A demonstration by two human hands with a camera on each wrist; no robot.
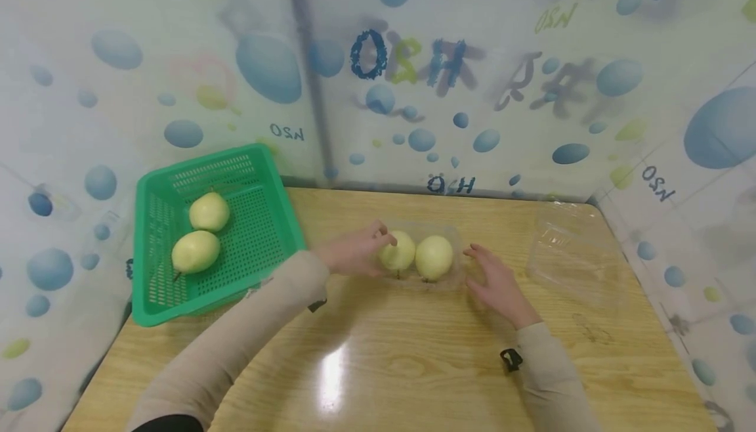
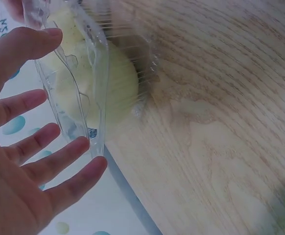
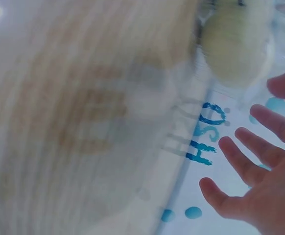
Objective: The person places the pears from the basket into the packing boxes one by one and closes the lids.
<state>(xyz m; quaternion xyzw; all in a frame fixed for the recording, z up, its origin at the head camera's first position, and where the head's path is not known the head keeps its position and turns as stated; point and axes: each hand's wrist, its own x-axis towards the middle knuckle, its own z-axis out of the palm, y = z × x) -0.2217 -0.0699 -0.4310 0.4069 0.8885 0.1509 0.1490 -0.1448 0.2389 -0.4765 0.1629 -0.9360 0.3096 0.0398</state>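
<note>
Two pale yellow pears (image 1: 434, 258) sit side by side in a clear plastic box (image 1: 422, 227) near the middle of the table. At the box's left end is my left hand (image 1: 356, 249), its fingers spread and loosely bent. In the left wrist view, the thumb (image 2: 39, 41) lies over the near rim, and the other fingertips come right up to the box wall. My right hand (image 1: 495, 285) is at the right end, thumb and fingers apart with nothing between them. The right wrist view shows its fingers (image 3: 243, 161) spread beside a pear (image 3: 238, 44).
A green plastic basket (image 1: 289, 222) stands at the left with two more pears (image 1: 196, 252) in it. Towards the right edge of the wooden table (image 1: 413, 366) lies another clear plastic piece (image 1: 569, 255). A patterned wall covering (image 1: 366, 130) rises behind the table.
</note>
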